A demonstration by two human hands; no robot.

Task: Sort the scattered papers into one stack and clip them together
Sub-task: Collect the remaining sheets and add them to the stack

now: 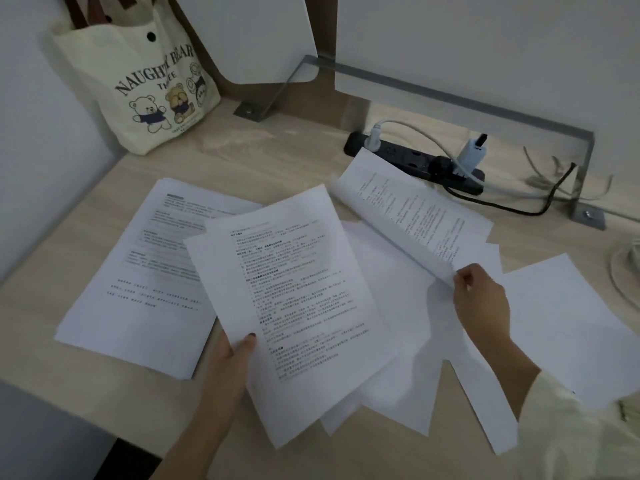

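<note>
Several white papers lie scattered on a light wooden desk (pixel 277 161). My left hand (pixel 232 362) grips the lower left edge of a small stack of printed sheets (pixel 294 299), held above the desk at the centre. My right hand (pixel 481 299) pinches the near corner of another printed sheet (pixel 408 216), which is lifted and curling, its far end over the power strip. A printed stack (pixel 145 271) lies flat at the left. Blank-looking sheets (pixel 408 341) lie under and between my hands, and one more blank sheet (pixel 568 313) lies at the right. No clip is visible.
A cream tote bag (pixel 145 88) with bear pictures stands at the back left. A black power strip (pixel 415 161) with plugs and cables sits at the back, under a metal frame (pixel 485 98). More cables (pixel 623 271) lie at the right edge. The desk's left edge runs diagonally.
</note>
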